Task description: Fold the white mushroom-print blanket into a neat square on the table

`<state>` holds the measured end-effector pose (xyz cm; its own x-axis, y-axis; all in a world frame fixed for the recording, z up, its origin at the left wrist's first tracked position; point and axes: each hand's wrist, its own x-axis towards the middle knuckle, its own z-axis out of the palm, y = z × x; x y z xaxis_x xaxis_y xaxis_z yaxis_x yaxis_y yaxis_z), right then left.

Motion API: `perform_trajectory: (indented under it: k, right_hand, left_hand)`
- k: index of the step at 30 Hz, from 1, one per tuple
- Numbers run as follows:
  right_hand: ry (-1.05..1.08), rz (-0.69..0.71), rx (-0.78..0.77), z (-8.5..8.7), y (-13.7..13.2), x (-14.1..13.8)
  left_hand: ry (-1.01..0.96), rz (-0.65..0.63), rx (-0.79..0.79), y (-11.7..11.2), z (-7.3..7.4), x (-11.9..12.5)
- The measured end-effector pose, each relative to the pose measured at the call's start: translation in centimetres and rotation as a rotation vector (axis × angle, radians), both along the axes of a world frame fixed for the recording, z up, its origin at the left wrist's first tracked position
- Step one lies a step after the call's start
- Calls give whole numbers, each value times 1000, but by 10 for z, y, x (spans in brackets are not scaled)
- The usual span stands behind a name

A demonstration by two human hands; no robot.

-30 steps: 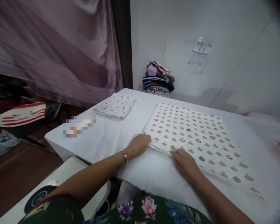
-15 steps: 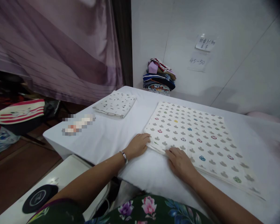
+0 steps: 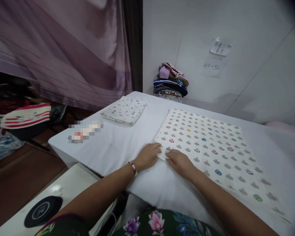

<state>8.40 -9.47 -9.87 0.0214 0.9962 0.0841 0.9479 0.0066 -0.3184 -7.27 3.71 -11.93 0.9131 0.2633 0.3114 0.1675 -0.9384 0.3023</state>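
Note:
A white cloth (image 3: 211, 144) printed with grey mushroom-like shapes and a few coloured ones lies flat in layers on the table. At its near left corner, my left hand (image 3: 148, 155) has its fingers closed over the edge. My right hand (image 3: 180, 162) is closed on the near edge just to the right, its fingertips pinching the fabric close to the left hand. The thumbs are mostly hidden. Beyond my left hand lies a folded white cloth (image 3: 125, 109) with small dark prints, apart from both hands.
The table (image 3: 118, 147) has a white cover. A pixelated object (image 3: 86, 131) lies near its left edge. A stack of folded fabrics (image 3: 170, 80) stands by the wall. On the left are a purple curtain (image 3: 88, 49) and a white surface with a black round object (image 3: 43, 211).
My right hand has slid left along the near edge towards the corner, close to my left hand. My left hand stays at the corner. The view has shifted slightly.

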Motion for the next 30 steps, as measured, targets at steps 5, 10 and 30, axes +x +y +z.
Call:
perform_trajectory:
  k: [5, 10, 30]
  right_hand:
    - [-51, 63, -6, 1, 2, 3]
    - [-299, 41, 117, -9, 8, -7]
    - [173, -159, 59, -9, 27, -10]
  left_hand:
    - [-11, 9, -11, 0, 0, -1]
    - [-2, 12, -19, -1, 5, -1]
    - [-44, 414, -194, -9, 8, -7]
